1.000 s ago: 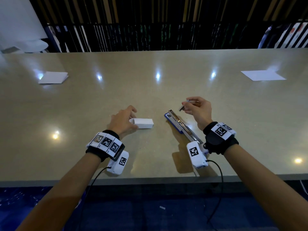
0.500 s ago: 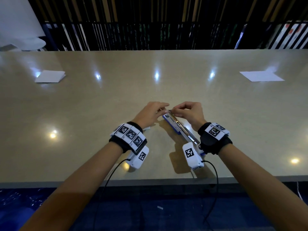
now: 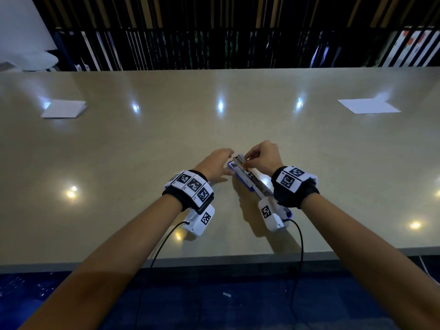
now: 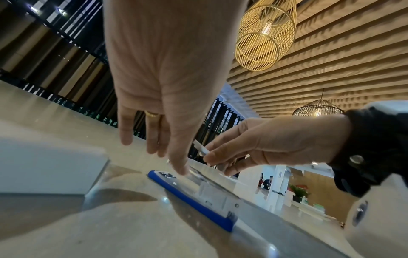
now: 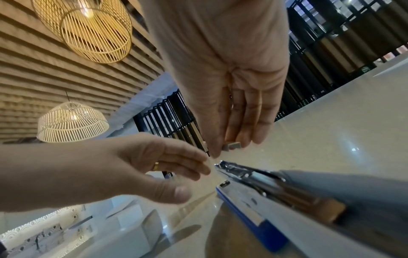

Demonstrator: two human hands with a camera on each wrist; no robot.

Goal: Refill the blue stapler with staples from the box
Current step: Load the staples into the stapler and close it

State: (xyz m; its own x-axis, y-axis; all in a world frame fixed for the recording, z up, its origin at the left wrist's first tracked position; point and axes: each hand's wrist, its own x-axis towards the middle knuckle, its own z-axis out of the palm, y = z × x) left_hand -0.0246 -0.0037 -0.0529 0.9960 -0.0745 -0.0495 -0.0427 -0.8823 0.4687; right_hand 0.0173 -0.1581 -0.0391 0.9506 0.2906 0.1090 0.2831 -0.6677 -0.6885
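The blue stapler point(image 3: 238, 180) lies flipped open on the beige table point(image 3: 166, 139), its metal magazine facing up. My right hand point(image 3: 250, 158) hovers just over the magazine's far end and pinches a short strip of staples point(image 5: 232, 145) between thumb and fingers. My left hand point(image 3: 223, 160) is beside the stapler's front end with fingers straight; in the left wrist view its thumb tip point(image 4: 183, 170) touches the stapler point(image 4: 198, 204). The white staple box point(image 4: 44, 165) sits on the table just left of the stapler, hidden under my left wrist in the head view.
A folded white paper point(image 3: 64, 109) lies far left and a flat white sheet point(image 3: 369, 106) far right on the table. The table's near edge runs just below my wrists. Dark slatted railings stand behind the far edge.
My left hand left the box and moved right to the stapler's front end. My right hand came down and left with the staple strip, over the magazine.
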